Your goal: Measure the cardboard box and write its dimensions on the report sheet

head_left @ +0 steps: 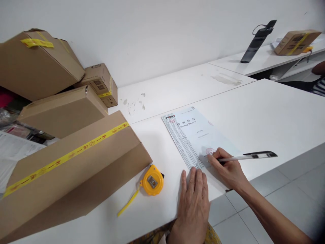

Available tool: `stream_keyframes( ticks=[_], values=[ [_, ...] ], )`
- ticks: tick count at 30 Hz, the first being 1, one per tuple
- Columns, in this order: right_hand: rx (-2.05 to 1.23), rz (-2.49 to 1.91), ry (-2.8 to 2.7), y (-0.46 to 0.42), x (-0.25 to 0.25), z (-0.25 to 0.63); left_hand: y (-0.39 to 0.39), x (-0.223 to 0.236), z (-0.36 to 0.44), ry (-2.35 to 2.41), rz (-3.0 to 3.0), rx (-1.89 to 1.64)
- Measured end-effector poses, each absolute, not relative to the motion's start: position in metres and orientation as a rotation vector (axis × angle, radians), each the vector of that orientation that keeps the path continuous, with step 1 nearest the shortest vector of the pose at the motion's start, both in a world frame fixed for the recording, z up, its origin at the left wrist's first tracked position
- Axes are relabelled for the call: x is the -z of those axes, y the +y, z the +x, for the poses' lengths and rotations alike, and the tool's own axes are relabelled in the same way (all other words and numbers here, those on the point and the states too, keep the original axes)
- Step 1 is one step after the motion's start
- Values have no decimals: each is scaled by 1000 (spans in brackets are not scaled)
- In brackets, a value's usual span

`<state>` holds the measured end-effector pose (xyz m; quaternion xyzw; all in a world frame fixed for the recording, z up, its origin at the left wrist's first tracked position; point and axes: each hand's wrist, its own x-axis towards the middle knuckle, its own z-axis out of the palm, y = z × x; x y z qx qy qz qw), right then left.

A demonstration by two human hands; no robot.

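Observation:
A pale blue testing report [200, 132] lies flat on the white table, with red stamps and printed text on its front. My right hand [228, 167] is closed round a pen [250, 156] with a clear barrel and black cap, its lower end over the bottom part of the report. Flat at the report's lower edge rests my left hand [194, 200], fingers stretched out and fingertips touching the paper. Left of that hand sits a yellow tape measure [152, 181] with a yellow strap.
A large taped cardboard box [76, 159] stands close on the left, with more boxes [40, 64] stacked behind it. Far right are a dark water bottle [257, 42] and a small box [296, 42]. Part of another person [319, 81] shows at the right edge.

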<state>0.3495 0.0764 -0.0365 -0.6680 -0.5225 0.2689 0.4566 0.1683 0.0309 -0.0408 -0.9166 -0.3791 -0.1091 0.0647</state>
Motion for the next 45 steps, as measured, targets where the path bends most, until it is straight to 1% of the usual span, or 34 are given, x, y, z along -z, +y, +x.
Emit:
stream_keyframes(
  ticks=[4,6,9,12,14,18,21,23,25,26,27,29,31,32,34,36,40,43,45],
  values=[
    [-592,-1702,-1316,79,34,353,31,39,167,-1186,-2837,384],
    [-448,-1709,-1485,84,34,357,27,34,163,-1234,-2896,489],
    [-201,-1681,-1782,95,36,364,20,24,148,-1313,-2881,829],
    [-113,-1657,-1893,107,43,369,16,19,123,-1443,-2629,1217],
    [-61,-1660,-1935,112,48,370,18,20,104,-1536,-2436,1268],
    [130,-1664,-1920,112,54,370,32,33,74,-1807,-2275,1162],
    [287,-1655,-1756,105,49,366,42,43,64,-2080,-2257,1317],
    [338,-1618,-1639,96,41,355,45,46,61,-2163,-2276,1448],
    [252,-1549,-1563,83,29,337,43,42,57,-2175,-2330,1541],
    [132,-1510,-1547,75,23,325,39,38,56,-2178,-2368,1592],
    [-39,-1468,-1535,67,17,312,34,32,54,-2172,-2415,1636],
    [-514,-1393,-1516,52,5,285,23,18,50,-2142,-2566,1794],
    [-996,-1305,-1458,41,-7,261,11,2,46,-2097,-2732,2102],
    [-1185,-1256,-1420,37,-12,252,6,-5,43,-2079,-2789,2279],
    [-1395,-1160,-1378,32,-21,238,-2,-15,37,-2086,-2812,2520],
    [-1456,-1092,-1403,28,-26,229,-9,-22,31,-2153,-2774,2497],
    [-1456,-1043,-1476,26,-31,221,-21,-31,19,-2211,-2734,2419],
    [-1405,-1048,-1507,34,-38,223,-26,-44,2,-2183,-2660,2405],
    [-1307,-1037,-1516,50,-52,229,-26,-59,-20,-2138,-2509,2423]
  ],
)
